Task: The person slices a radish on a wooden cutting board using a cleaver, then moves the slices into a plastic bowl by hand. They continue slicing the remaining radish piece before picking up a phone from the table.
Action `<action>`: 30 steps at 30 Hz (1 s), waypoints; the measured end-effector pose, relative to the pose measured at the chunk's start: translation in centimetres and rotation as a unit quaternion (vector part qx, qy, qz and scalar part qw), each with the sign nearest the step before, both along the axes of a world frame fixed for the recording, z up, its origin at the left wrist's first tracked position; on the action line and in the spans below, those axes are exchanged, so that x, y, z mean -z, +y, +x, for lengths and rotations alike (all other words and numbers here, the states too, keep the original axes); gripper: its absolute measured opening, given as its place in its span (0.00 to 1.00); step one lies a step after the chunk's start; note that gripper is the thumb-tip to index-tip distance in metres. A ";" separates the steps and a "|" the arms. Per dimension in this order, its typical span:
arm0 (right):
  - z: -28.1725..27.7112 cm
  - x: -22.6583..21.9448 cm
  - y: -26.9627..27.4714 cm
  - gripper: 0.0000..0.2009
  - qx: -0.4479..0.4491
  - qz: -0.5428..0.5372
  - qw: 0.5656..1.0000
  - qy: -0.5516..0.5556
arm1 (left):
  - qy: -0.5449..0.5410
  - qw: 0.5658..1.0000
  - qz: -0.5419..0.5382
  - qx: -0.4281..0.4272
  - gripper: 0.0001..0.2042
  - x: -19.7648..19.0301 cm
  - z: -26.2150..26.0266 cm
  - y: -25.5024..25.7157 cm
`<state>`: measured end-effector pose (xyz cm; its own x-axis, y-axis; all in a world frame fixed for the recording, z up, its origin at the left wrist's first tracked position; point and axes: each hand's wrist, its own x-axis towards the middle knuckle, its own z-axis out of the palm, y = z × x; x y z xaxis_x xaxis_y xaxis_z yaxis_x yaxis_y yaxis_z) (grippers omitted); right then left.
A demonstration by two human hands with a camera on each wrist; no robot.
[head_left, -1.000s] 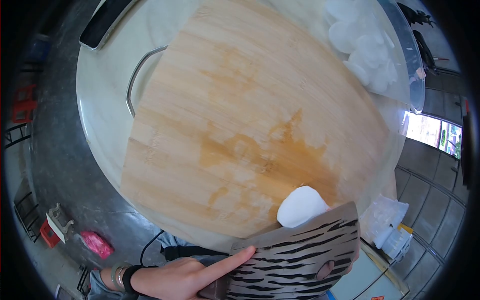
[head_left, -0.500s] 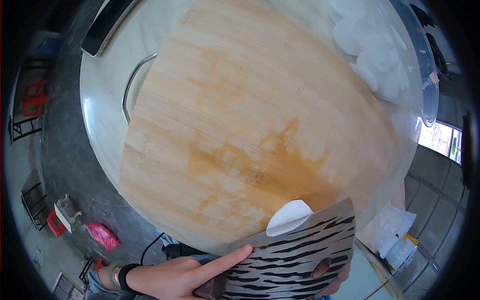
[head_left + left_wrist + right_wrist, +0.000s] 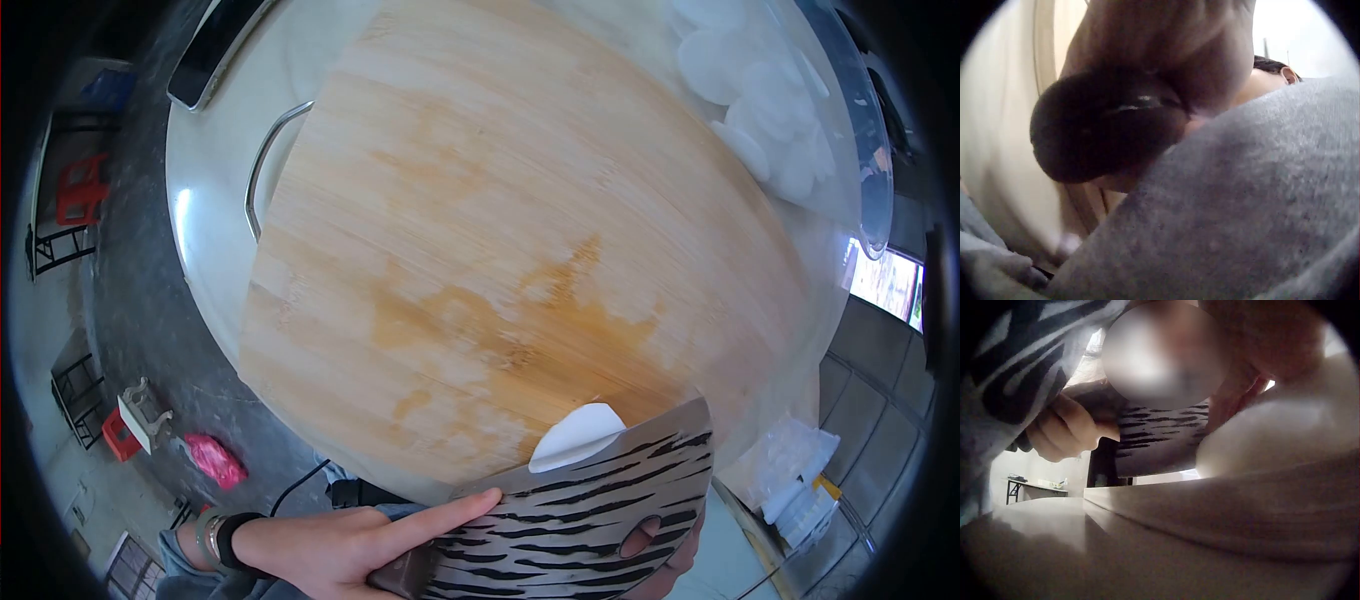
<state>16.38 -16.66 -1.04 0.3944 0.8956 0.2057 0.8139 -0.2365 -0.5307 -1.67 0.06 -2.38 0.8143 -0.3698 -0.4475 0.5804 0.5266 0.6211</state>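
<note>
A cleaver with black stripes lies slanted over the near edge of the wooden board. My left hand grips its dark handle, index finger straight along the blade; the handle's butt shows below the palm in the left wrist view. Beyond the blade's upper edge a white vegetable piece sticks out. Mostly hidden behind the blade, my right hand holds the white vegetable, whose pale bulk appears close up in the right wrist view, with striped blade beside it.
At the upper right, white slices lie in a clear container. A phone rests on the round table at the upper left, near the board's metal handle. Plastic packaging stands at the lower right.
The white piece, first showing a broad round face, now shows less beyond the blade and sits slightly left. The left hand has shifted a little left with the cleaver; the view has also shifted.
</note>
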 end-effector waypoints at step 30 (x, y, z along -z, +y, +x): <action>-2.6 2.8 -0.4 0.12 0.165 0.144 0.976 0.004 | -0.148 0.979 0.106 -0.096 0.45 -0.6 -0.4 -1.7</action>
